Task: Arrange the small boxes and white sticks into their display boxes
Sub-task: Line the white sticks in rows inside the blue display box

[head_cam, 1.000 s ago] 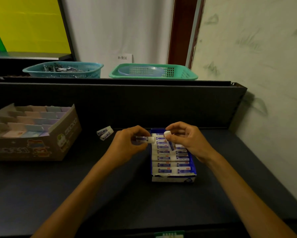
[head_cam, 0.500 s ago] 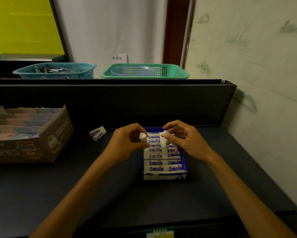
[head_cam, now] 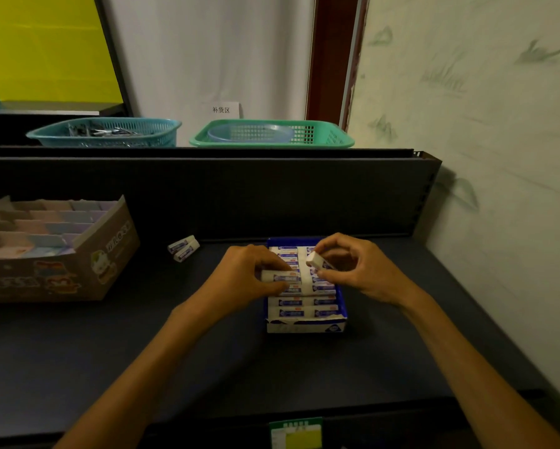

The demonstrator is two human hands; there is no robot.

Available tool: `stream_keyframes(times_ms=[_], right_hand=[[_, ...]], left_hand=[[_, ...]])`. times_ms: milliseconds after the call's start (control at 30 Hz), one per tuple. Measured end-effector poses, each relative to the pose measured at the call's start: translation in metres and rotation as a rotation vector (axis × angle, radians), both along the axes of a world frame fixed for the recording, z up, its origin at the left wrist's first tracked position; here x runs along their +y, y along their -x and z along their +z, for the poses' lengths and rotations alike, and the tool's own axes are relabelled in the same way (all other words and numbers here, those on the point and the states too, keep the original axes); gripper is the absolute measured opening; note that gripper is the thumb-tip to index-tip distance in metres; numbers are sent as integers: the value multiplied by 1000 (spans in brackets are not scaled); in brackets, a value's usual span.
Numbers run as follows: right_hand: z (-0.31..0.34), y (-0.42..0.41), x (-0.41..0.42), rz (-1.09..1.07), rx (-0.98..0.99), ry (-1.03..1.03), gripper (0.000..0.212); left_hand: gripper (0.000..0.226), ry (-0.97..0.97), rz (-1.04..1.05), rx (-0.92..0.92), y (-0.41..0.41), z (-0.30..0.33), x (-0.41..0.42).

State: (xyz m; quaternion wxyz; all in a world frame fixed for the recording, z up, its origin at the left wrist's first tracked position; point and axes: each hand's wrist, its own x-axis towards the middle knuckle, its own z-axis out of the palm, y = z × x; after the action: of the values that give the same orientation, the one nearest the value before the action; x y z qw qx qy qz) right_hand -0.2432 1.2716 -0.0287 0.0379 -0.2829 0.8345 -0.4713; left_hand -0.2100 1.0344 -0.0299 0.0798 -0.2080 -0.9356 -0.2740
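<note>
Dark shelf top (head_cam: 174,367) underfoot of everything, backed by a dark panel and pale walls. Nearest, at the front lip, a green and yellow price tag (head_cam: 296,434). Beyond it, two bare forearms reaching in over the blue display box (head_cam: 306,324), nearly full with two columns of white sticks in blue-printed sleeves. Compared with a second ago: left stick turned from raised and angled to lying flat across the left column, right stick lowered closer to the right column; judged as both pieces about to be seated, filling gaps near the middle rows. Left hand (head_cam: 244,281) curled, thumb and fingertips pinching a white stick (head_cam: 280,276) lengthwise, touching or just above the packed row, hard to say which. Right hand (head_cam: 356,270) likewise curled, pinching a second white stick (head_cam: 315,260) tilted end-up over the right column, apart from the rows. Farther left, two loose sticks (head_cam: 184,247) side by side near the panel, not yet boxed. Well left, a cardboard display box (head_cam: 106,254) with pastel small boxes (head_cam: 35,222) in stepped tiers. Farthest, above the panel, a teal basket (head_cam: 105,132) and a green basket (head_cam: 272,134).
</note>
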Motion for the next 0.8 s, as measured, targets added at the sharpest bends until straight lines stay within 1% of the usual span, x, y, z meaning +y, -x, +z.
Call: stream_keyframes(times_ms=[167, 367, 500, 600, 800], right_hand=[[2, -8, 3, 36, 67, -168, 32], [0, -14, 1, 38, 110, -362, 31], [0, -14, -3, 34, 141, -446, 30], [-2, -14, -6, 33, 150, -505, 34], [-6, -13, -10, 13, 186, -595, 37]], left_hand=[[35, 119, -11, -14, -6, -1, 6], [35, 166, -52, -73, -8, -4, 15], [34, 205, -37, -54, -8, -7, 16], [33, 239, -49, -42, -8, -12, 15], [34, 252, -54, -41, -7, -14, 14]])
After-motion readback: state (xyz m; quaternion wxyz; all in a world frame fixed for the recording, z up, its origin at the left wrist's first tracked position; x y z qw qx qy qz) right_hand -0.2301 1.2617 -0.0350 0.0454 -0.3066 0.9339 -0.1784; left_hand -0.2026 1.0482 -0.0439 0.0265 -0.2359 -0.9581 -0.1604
